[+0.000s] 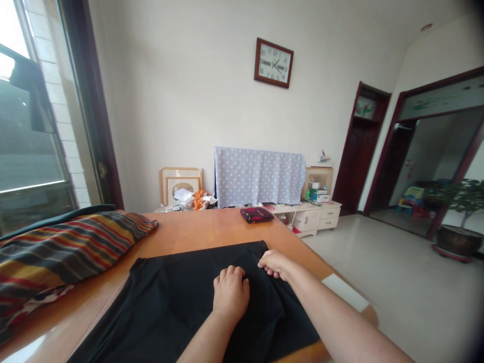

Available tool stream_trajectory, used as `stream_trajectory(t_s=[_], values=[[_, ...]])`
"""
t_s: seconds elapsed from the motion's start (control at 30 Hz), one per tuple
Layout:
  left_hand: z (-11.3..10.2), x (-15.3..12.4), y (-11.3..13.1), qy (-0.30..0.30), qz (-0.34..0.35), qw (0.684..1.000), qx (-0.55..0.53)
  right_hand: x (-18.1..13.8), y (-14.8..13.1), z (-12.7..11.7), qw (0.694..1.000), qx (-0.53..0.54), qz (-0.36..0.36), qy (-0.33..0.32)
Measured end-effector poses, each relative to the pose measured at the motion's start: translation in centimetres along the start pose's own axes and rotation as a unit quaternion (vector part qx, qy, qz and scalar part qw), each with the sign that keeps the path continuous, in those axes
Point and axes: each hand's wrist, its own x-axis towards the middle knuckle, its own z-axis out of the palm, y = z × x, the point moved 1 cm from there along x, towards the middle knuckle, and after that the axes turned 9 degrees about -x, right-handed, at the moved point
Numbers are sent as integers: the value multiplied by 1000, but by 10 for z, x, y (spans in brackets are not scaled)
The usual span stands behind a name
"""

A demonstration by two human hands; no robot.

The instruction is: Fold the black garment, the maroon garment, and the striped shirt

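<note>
From my remote seat I have only the head view, looking down a wooden surface at the black garment spread across its near end. The left hand rests back-up on the middle of the cloth, its fingers lightly curled and pressing down, closed on nothing. The right hand lies at the garment's far right edge, where the cloth rises in a soft fold. Its fingers reach into that fold, but I cannot tell whether they are pinching it or only touching it.

My judgement is that the step in hand is smoothing and gathering the garment. The next move calls for a sure hold on that fold while the left hand keeps the cloth flat.

Beyond the garment, a striped cushion lies at the surface's left, and a folded dark red item sits near the far edge. A white card lies just beyond the right forearm. Against the far wall stands a low cream cabinet, with a polka-dot cloth draped behind it.
</note>
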Motion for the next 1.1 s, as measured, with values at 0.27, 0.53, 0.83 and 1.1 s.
stream_trajectory(t_s=[0.27, 0.53, 0.83, 1.1], values=[[-4, -3, 6, 4, -16, 999, 30, 9, 0, 1, 998, 53, -23, -13], [1, -2, 3, 10, -28, 999, 23, 16, 9, 4, 996, 14, -59, 67], [0, -4, 3, 24, -32, 998, 43, 19, 21, 3, 981, -51, -87, 167], [-2, -3, 2, 29, -19, 998, 51, 30, 16, -5, 987, -53, -86, 123]])
